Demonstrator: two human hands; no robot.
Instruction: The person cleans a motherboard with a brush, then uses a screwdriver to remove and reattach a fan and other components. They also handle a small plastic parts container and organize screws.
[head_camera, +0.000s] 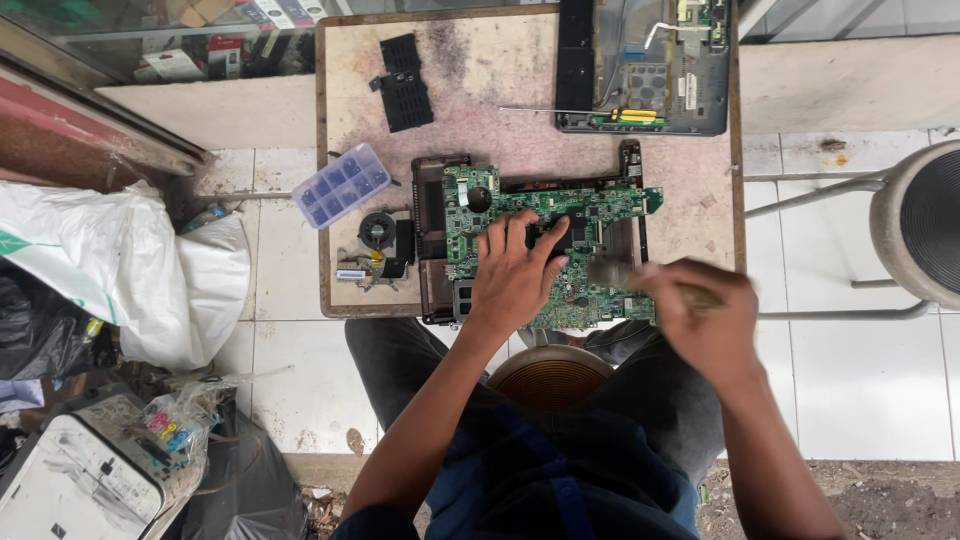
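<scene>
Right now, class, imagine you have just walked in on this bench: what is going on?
A seated person works on a green laptop circuit board lying on a small worn table. The left hand presses flat on the board, steadying it. The right hand, blurred by motion, grips a brush at the board's right edge. A cooling fan and a clear parts box lie to the left; an opened laptop shell sits at the far end.

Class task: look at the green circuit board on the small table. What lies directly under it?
Under the green circuit board a dark laptop base shows at its edges, resting on the table. The left hand covers part of the board; the base's middle is hidden.
</scene>
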